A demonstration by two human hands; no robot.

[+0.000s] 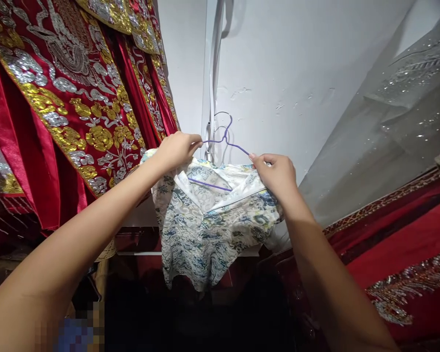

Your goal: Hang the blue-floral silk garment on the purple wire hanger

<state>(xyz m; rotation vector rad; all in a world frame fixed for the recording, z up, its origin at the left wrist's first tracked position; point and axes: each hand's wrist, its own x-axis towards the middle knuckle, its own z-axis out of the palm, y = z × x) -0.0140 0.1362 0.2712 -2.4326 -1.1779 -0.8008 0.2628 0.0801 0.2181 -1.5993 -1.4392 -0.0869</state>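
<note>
While both arms reach forward and up, the left hand (176,149) is closed in a pinch on the left shoulder of a thin purple wire hanger (225,143), fingers curled over the wire and the cloth under it. The hanger's long axis runs left to right between the 2 hands, its hook standing up at mid-span against the white wall (278,73). Draped on it is a pale brocade garment (205,230), white ground with a blue-grey swirl pattern, soft and crumpled, collar open, hem hanging below. The right hand (276,173) is closed on the hanger's right shoulder, thumb and forefinger on the wire, and sits slightly lower than the left. Far left hangs a red satin robe (69,98) with stiff gold and silver embroidery; far right lies more red embroidered fabric (407,249).
</note>
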